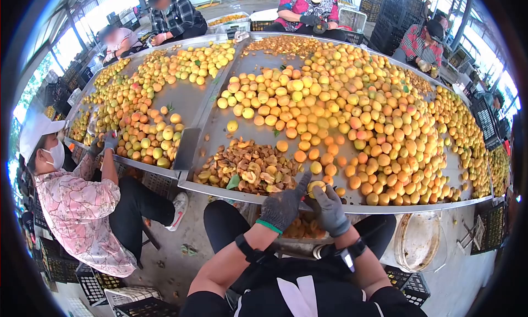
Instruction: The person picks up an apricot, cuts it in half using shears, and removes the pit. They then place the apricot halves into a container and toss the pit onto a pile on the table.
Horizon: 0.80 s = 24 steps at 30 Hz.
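Note:
My left hand, in a dark grey glove with a green cuff, is at the near edge of the metal table, its fingers beside a yellow apricot. My right hand, in a lighter grey glove, has its fingers closed on that apricot. The fruit looks cut open; a tool cannot be made out. Left of my hands lies a heap of brown-orange apricot pieces with a green leaf. Whole apricots cover much of the table beyond and to the right.
At the left, a person in a pink top sits by the table. Other people sit along its far side. A white bucket stands on the floor at the right, and crates are at the lower left. More fruit lies below my hands.

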Available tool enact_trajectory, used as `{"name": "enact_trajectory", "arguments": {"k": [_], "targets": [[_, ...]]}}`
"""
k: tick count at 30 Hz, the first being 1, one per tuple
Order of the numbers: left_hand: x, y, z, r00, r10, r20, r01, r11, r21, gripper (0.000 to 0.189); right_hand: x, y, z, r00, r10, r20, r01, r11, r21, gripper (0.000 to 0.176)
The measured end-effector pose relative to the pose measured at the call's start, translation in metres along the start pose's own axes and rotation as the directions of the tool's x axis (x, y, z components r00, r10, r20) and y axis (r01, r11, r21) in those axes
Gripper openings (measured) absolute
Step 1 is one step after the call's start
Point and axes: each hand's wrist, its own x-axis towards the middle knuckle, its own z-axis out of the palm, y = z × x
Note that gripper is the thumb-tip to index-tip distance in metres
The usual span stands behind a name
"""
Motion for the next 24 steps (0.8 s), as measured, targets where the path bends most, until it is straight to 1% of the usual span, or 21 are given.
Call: {"name": "enact_trajectory", "arguments": {"k": [1,2,3,4,5,7,8,9,10,11,12,13,14,15,16,17,18,20,22,23,24], "targets": [[-0.004,0.002,-0.005,0.999,0.031,-0.042,-0.029,0.998,0.047,0.073,-0.001,-0.006,0.004,1.000,0.003,-0.004,-0.003,1.000,0.005,0.031],[-0.006,0.001,-0.004,0.999,0.032,-0.036,-0.030,0.998,0.047,0.073,-0.002,-0.012,0.009,0.997,0.077,0.010,-0.077,0.995,0.060,0.032],[-0.007,0.001,-0.003,0.994,0.087,-0.069,-0.084,0.995,0.057,0.072,-0.003,-0.015,0.011,0.989,0.147,0.026,-0.149,0.982,0.112,0.033],[-0.008,0.000,-0.003,0.984,0.141,-0.107,-0.134,0.989,0.070,0.071,-0.004,-0.012,0.009,0.989,0.146,0.025,-0.148,0.983,0.112,0.033],[-0.007,-0.001,-0.005,0.984,0.142,-0.106,-0.135,0.988,0.070,0.071,-0.006,-0.004,0.007,0.995,0.102,-0.002,-0.102,0.993,0.064,0.033],[-0.003,-0.002,-0.010,0.990,0.133,0.052,-0.121,0.976,-0.184,0.066,-0.007,0.007,0.004,0.998,0.054,-0.030,-0.053,0.998,0.014,0.033],[-0.003,-0.003,-0.007,0.990,0.134,0.055,-0.122,0.975,-0.185,0.066,-0.008,0.014,0.004,0.996,-0.070,-0.050,0.067,0.995,-0.072,0.031],[0.000,-0.006,0.000,0.990,0.135,0.051,-0.114,0.948,-0.296,0.064,-0.008,0.016,0.004,0.979,-0.198,-0.057,0.187,0.969,-0.159,0.029],[0.003,-0.010,0.006,0.990,0.134,0.045,-0.105,0.909,-0.403,0.061,-0.008,0.015,0.004,0.978,-0.200,-0.056,0.189,0.969,-0.159,0.029],[0.005,-0.014,0.014,0.990,0.135,0.046,-0.105,0.910,-0.400,0.061,-0.010,0.013,0.006,0.963,-0.268,-0.034,0.246,0.921,-0.301,0.030],[0.008,-0.017,0.018,0.988,0.153,-0.011,-0.142,0.885,-0.443,0.064,-0.010,0.011,0.007,0.942,-0.335,0.000,0.301,0.848,-0.436,0.030],[0.009,-0.018,0.023,0.984,0.166,-0.065,-0.177,0.855,-0.487,0.066,-0.008,0.014,0.002,0.942,-0.336,0.000,0.302,0.847,-0.437,0.030],[0.010,-0.019,0.028,0.984,0.164,-0.070,-0.177,0.855,-0.488,0.066,-0.005,0.020,-0.008,0.853,-0.497,0.159,0.464,0.584,-0.666,0.029],[0.011,-0.019,0.026,0.986,0.158,-0.057,-0.165,0.847,-0.506,0.064,-0.002,0.021,-0.009,0.730,-0.583,0.357,0.572,0.234,-0.786,0.027],[0.012,-0.018,0.027,0.988,0.150,-0.044,-0.150,0.835,-0.529,0.063,-0.004,0.023,-0.010,0.728,-0.580,0.365,0.576,0.229,-0.784,0.027],[0.013,-0.019,0.027,0.989,0.137,-0.060,-0.148,0.836,-0.528,0.063,-0.003,0.025,-0.006,0.830,-0.529,0.177,0.481,0.517,-0.708,0.026],[0.014,-0.020,0.027,0.988,0.145,-0.047,-0.146,0.819,-0.555,0.062,-0.003,0.027,-0.002,0.911,-0.412,0.001,0.343,0.757,-0.555,0.025],[0.017,-0.018,0.034,0.987,0.158,-0.034,-0.147,0.796,-0.588,0.062,0.001,0.049,-0.027,0.914,-0.406,0.016,0.337,0.735,-0.588,0.025],[0.021,-0.022,0.036,0.973,0.210,-0.096,-0.225,0.765,-0.603,0.062,0.008,0.054,-0.031,0.914,-0.402,0.046,0.344,0.712,-0.612,0.026],[0.023,-0.024,0.038,0.972,0.211,-0.101,-0.229,0.764,-0.604,0.062,0.009,0.055,-0.035,0.910,-0.407,0.076,0.354,0.669,-0.653,0.028],[0.025,-0.023,0.039,0.981,0.187,-0.048,-0.178,0.783,-0.596,0.062,0.008,0.051,-0.034,0.906,-0.411,0.101,0.361,0.625,-0.693,0.031]]}}
